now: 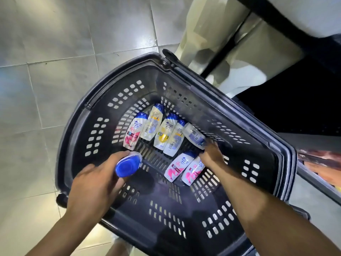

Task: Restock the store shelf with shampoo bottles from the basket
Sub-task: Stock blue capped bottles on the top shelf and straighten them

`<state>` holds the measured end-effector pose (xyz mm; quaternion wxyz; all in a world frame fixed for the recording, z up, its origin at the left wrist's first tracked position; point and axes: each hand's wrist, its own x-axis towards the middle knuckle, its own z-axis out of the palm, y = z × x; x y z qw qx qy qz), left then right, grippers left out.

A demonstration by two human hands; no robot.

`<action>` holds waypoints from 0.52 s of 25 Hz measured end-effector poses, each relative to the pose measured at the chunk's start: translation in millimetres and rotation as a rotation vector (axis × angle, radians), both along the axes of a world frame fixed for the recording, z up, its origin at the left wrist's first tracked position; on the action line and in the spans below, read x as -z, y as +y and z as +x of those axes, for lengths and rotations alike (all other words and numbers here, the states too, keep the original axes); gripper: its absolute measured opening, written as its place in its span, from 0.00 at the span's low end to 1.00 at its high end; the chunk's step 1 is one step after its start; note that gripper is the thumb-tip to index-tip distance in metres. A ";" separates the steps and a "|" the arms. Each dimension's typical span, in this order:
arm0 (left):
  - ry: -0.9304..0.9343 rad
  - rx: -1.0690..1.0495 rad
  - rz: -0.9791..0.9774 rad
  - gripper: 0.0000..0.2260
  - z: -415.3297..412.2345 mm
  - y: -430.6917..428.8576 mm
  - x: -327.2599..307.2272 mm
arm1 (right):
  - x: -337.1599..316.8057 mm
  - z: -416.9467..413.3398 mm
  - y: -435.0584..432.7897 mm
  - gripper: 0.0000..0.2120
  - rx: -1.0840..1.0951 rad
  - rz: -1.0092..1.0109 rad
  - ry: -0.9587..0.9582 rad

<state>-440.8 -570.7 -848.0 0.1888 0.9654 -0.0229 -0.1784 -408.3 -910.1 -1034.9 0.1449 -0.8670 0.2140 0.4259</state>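
The left hand [92,183] grips one white shampoo bottle with a blue cap [128,164] above the black perforated plastic basket [73,137]. The right hand [212,155] reaches inside, fingers on a white blue-labelled bottle [193,134]; whether it grips cannot be told. Six more bottles [162,133] lie on the basket bottom.

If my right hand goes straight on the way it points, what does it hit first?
Most likely the tilted white bottle at the right end of the row. The right hand has its fingers at the bottle's lower end, though blur hides whether they touch.
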 end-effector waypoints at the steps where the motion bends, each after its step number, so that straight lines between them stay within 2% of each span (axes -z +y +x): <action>1: 0.028 -0.025 -0.013 0.30 0.4 0.9 -1.0 | 13.1 0.1 -0.8 0.31 -0.008 -0.009 0.005; 6: 0.025 -0.017 -0.041 0.33 4.9 0.4 -1.6 | 29.7 1.9 14.9 0.23 0.056 -0.263 0.060; 8: -0.020 0.019 -0.063 0.31 4.9 1.6 -0.9 | 29.6 -0.4 13.2 0.24 -0.036 -0.301 -0.002; 10: -0.014 0.050 -0.069 0.30 4.2 3.2 -0.4 | 17.4 -3.1 10.5 0.27 -0.158 -0.270 -0.088; 13: -0.030 0.074 -0.107 0.30 2.6 6.6 3.0 | -12.5 -5.1 9.2 0.21 -0.059 -0.102 -0.194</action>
